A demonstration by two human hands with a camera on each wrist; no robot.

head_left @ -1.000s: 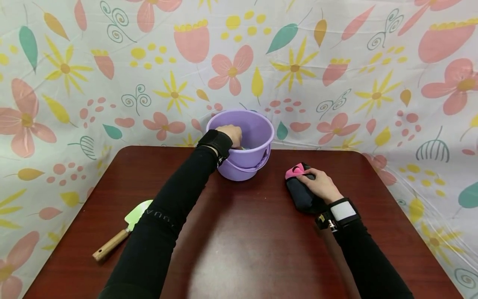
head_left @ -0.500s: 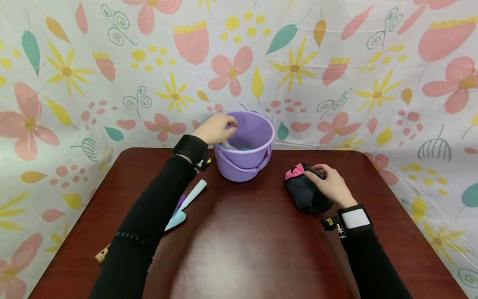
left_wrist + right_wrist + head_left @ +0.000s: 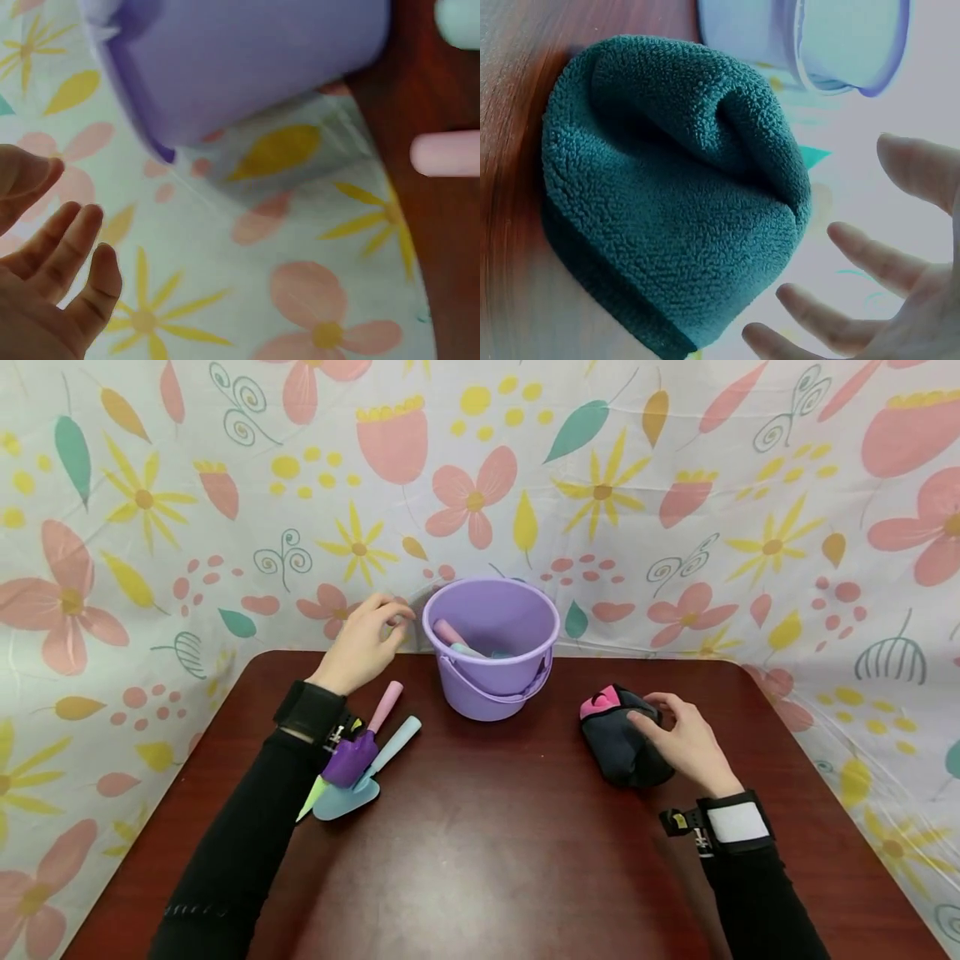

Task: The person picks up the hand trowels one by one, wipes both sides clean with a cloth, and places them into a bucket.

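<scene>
Left hand empty, fingers relaxed, beside round plastic bucket; right hand slack over fleecy folded cloth on glossy desk

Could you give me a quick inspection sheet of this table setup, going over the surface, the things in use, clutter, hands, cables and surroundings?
Surface: dark red-brown table, glossy.
Job's things: purple bucket at the back, upright, with toy handles inside; dark cloth bundle with a pink patch to its right.
Clutter: purple trowel with a pink handle, light blue trowel and a green tip stacked near the left forearm.
Hands: left hand raised beside the bucket, holding nothing; right hand at the cloth bundle, fingers spread.
Cables: nothing seen.
Surroundings: flower-print sheet behind and around the table.
</scene>
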